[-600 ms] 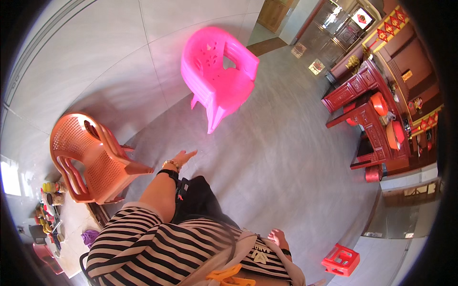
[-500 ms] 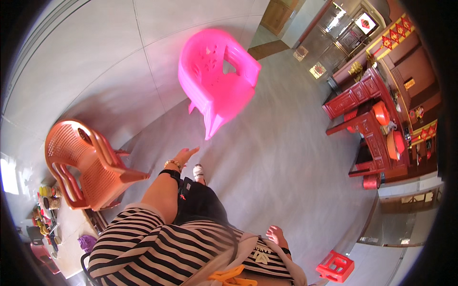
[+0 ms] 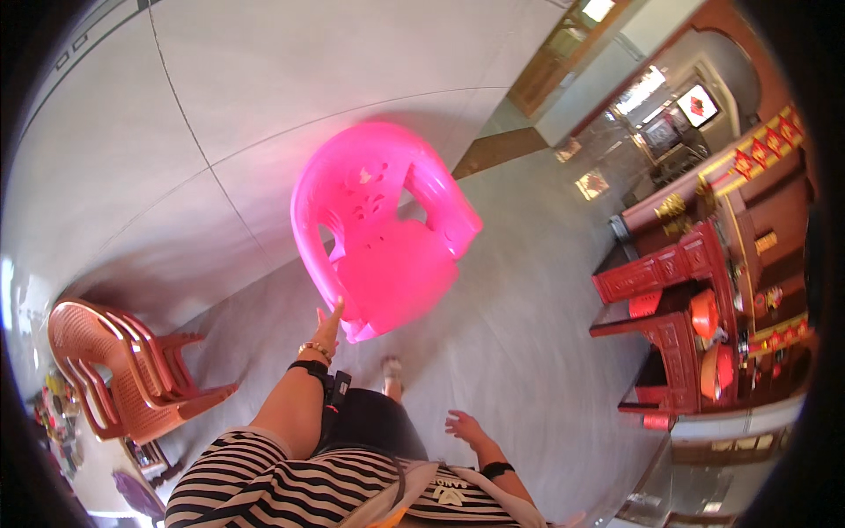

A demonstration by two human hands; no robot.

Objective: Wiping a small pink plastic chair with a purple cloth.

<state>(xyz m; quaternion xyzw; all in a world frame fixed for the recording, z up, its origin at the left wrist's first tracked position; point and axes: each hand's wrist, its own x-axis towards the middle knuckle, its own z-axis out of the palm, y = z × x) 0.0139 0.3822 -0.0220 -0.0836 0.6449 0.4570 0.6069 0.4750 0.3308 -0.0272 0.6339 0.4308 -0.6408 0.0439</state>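
Left hand [image 3: 327, 327] stretched fwd, fingers straight and open, tips at the front edge of the pink plastic chair [image 3: 380, 231] — contact or just short of it, can't tell; no closed grip on anything. Chair standing on the grey floor [image 3: 528, 334] right ahead, seat facing back toward the body, so within arm's reach. Right hand [image 3: 465, 428] low by the hip, fingers spread, empty, prob. for balance; stack of orange chairs [image 3: 123, 365] well apart to the left, by the wall.

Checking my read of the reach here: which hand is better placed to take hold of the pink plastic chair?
The left hand: it is stretched forward with fingertips at the pink chair's lower edge. The right hand hangs low beside the body, open, apart from the chair.
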